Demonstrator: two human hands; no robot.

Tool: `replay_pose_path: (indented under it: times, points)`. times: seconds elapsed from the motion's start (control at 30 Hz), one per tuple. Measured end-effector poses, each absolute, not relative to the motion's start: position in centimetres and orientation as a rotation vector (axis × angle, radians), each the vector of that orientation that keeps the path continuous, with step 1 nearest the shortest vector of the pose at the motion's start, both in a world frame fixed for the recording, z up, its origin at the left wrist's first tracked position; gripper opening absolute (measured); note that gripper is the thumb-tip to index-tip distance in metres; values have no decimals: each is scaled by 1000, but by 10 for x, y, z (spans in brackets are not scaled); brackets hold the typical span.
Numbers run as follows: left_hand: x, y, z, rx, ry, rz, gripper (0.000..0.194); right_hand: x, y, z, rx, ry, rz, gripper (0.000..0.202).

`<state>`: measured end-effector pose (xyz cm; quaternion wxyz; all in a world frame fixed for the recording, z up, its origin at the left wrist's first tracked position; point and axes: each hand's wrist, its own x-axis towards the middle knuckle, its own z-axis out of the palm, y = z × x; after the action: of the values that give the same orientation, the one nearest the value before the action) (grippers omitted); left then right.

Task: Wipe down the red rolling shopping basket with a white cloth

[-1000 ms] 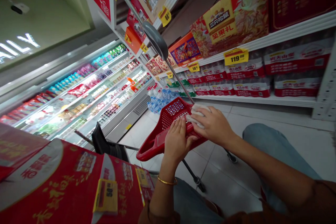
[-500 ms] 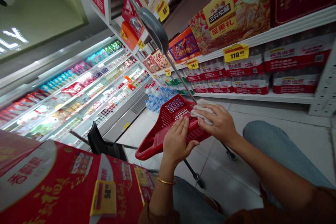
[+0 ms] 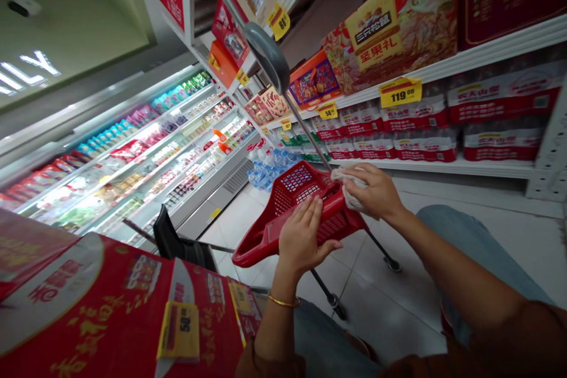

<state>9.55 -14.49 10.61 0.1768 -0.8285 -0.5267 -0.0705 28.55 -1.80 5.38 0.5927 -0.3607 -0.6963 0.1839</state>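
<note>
A red plastic basket (image 3: pixel 266 238) with perforated sides sits on a wheeled metal frame in the middle. My left hand (image 3: pixel 303 235), with a gold bangle at the wrist, lies on the basket's near side, fingers together and stretched out, thumb apart; it holds nothing. At the basket's right corner my right hand (image 3: pixel 376 192) grips a white cloth (image 3: pixel 353 195), which touches the rim. A metal pole with a grey handle (image 3: pixel 266 53) rises behind that corner.
Shelves with gift boxes (image 3: pixel 376 41) and bottled water packs (image 3: pixel 425 144) stand at the right. A lit refrigerated case (image 3: pixel 146 153) spans the left. Red boxes (image 3: pixel 80 307) fill the lower left, beside a black seat-like part (image 3: pixel 177 239).
My right hand has moved slightly right with the cloth, from the top of the basket's corner towards its outer side. The whole view has shifted a little.
</note>
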Motion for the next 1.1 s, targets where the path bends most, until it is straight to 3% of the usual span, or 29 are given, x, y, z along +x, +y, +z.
replay_pose_path:
  times: [0.3, 0.5, 0.8, 1.1]
  points:
    - [94, -146, 103, -2320, -1504, -229, 93, 296, -6, 42, -878, -1561, 528, 33]
    - [95, -145, 101, -2280, -1442, -249, 88, 282, -40, 65, -804, -1528, 279, 31]
    - [97, -148, 99, -2224, -1357, -250, 97, 271, -64, 72, -807, -1762, -67, 22]
    - [96, -147, 105, -2280, -1346, -213, 96, 288, -37, 66, -743, -1810, 55, 26]
